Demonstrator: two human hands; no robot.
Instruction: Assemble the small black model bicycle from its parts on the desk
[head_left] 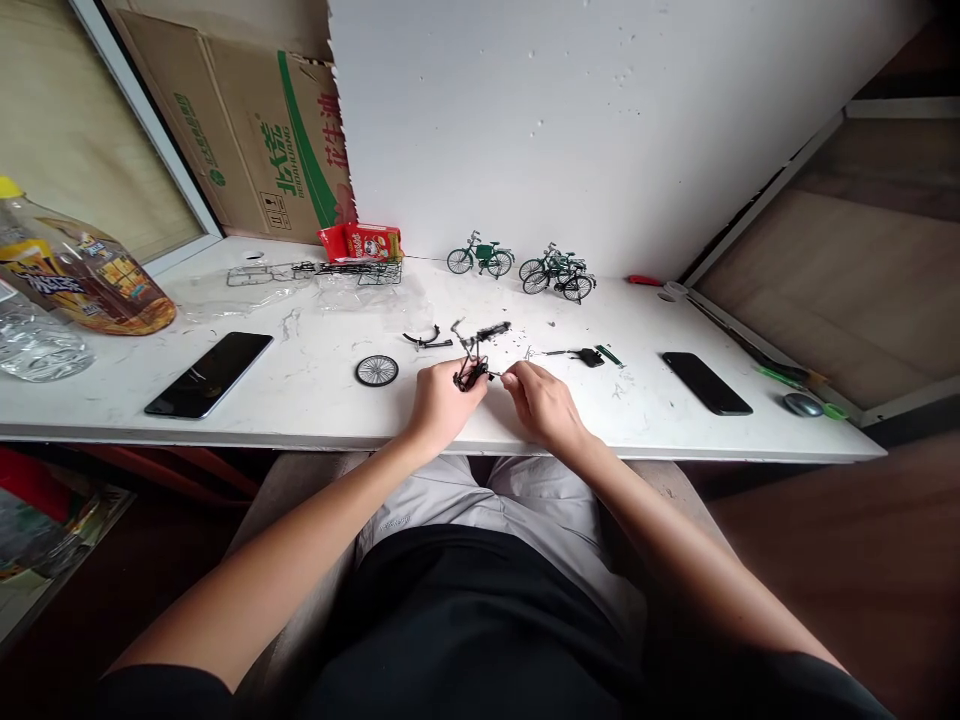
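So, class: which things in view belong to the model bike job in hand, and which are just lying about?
Likely part of the job:
bike frame, in the left hand
thin dark part, at the right hand's fingers
loose wheel
small black piece

Apparently just lying about:
left phone
right phone
bottle
red packet

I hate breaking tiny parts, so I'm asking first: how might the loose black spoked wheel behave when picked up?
The loose black spoked wheel looks light, being mostly open gaps. Its fine spokes could bend if pinched. Lying flat on the white table, it would probably slide if nudged, but might roll once on edge.
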